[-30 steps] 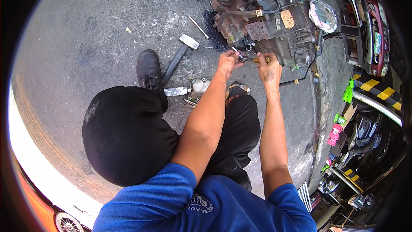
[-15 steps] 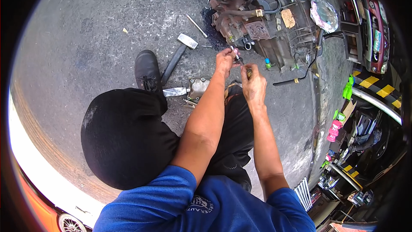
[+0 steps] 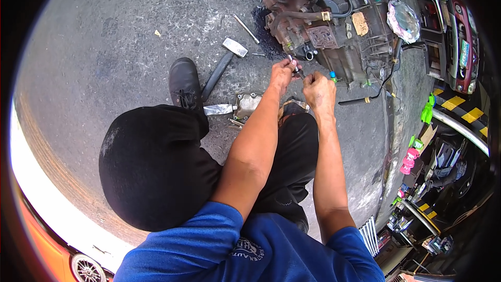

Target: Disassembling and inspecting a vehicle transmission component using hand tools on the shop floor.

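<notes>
My left hand is closed on a small shiny metal part, held in its fingertips just short of the grimy gearbox housing. My right hand is closed round a screwdriver, whose dark shaft reaches up-left to that part; the hand hides most of the handle. Below my hands a bolted metal cover lies beside my knee, with a flat silver object at its left. A dark wet stain spreads at the housing's left side.
A hammer and a thin rod lie left of the housing, my boot beside the hammer. A foil-lined tray sits upper right. Car parts line the right edge; an orange car stands lower left.
Since a second ago my right hand has swung leftward and down, turning the screwdriver more upright against the part in my left hand. The whole view has shifted slightly.
</notes>
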Demonstrator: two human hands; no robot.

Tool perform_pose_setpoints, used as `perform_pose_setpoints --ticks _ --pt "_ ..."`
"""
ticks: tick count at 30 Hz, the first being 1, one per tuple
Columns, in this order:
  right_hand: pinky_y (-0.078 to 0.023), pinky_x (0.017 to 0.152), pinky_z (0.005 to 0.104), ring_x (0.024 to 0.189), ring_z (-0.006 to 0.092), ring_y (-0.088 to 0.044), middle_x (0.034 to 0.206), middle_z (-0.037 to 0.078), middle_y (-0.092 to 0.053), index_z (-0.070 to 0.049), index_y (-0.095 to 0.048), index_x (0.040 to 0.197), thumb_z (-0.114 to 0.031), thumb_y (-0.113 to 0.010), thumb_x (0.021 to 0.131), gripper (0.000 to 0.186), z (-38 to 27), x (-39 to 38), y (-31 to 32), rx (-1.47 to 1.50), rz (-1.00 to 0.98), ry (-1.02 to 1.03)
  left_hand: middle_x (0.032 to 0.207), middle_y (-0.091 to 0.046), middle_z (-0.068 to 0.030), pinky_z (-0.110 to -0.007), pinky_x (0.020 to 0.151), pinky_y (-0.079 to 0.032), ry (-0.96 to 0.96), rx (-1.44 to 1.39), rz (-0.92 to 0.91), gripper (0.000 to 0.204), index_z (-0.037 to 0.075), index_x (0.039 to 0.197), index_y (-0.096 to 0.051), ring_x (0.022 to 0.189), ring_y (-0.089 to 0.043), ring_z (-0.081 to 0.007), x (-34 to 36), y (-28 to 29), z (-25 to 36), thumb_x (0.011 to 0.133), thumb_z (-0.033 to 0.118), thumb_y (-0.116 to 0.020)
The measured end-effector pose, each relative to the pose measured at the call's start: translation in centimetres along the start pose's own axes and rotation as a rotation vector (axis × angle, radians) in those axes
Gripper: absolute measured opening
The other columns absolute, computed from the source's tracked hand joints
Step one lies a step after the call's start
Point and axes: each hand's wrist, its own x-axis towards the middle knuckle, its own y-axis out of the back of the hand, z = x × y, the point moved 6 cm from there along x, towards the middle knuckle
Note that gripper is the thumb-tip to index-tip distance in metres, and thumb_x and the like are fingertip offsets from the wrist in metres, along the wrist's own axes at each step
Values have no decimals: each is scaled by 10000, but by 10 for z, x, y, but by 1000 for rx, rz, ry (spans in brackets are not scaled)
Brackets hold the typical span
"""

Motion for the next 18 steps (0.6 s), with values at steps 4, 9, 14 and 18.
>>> perform_pose_setpoints --ticks 4,9,14,18 --pt "-492 695 473 768 426 -627 740 271 -619 14 -654 769 -234 -586 795 259 16 23 9 132 -61 29 877 -653 -62 -328 674 -538 -31 64 13 184 24 966 -627 776 -617 -154 2 -2 3 940 182 -535" --pt "-486 604 365 551 263 -640 545 148 -598 18 -649 701 -242 -577 799 287 39 42 4 156 -44 67 895 -645 -74 -347 697 -558 -16 97 26 185 10 967 -617 798 -622 -168 -1 -7 -1 939 174 -537" --pt "-504 724 464 796 425 -626 803 268 -629 26 -649 839 -244 -601 814 275 21 29 6 114 -129 68 890 -648 -64 -344 707 -550 4 55 16 172 28 967 -624 778 -628 -173 -1 5 1 930 182 -558" --pt "-530 697 475 782 414 -646 847 242 -633 14 -586 909 -254 -557 882 271 -15 -21 -11 -139 -38 175 894 -650 -58 -333 697 -542 8 49 26 160 36 962 -633 762 -628 -172 -2 -1 3 923 178 -569"
